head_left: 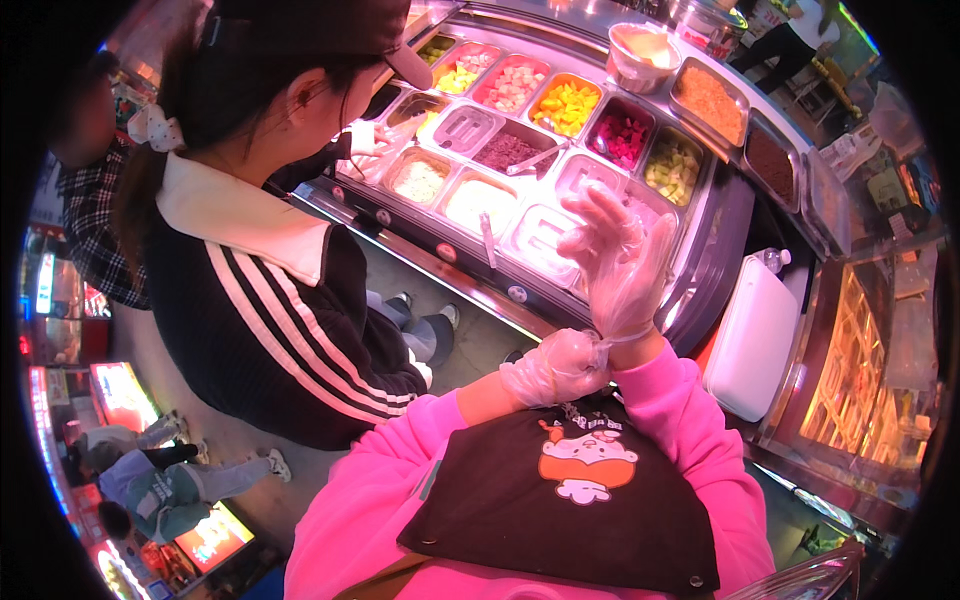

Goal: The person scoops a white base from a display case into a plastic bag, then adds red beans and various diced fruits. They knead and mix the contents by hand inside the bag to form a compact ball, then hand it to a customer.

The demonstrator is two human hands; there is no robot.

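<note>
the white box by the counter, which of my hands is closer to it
Right. Your right hand is raised just left of the white box; your left hand grips the right wrist, further left.

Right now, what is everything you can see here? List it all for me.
Topping counter: one, steel, ahead of the person, slanting from upper left to right.
Topping trays: over a dozen, set in the counter; yellow cubes, dark red cubes, pale green cubes, white bits, orange crumbs, some covered with clear lids.
Bowl: one, cream filling, at the counter's far edge.
White container: one, right of the counter.
Co-worker: one, dark striped jacket, cap, at left, leaning over the trays.
Apron: one, dark with cartoon print, over pink sleeves.
Right hand: clear glove, fingers spread, raised above the counter.
Left hand: clear glove, pulling the right glove's cuff at the wrist.
</note>
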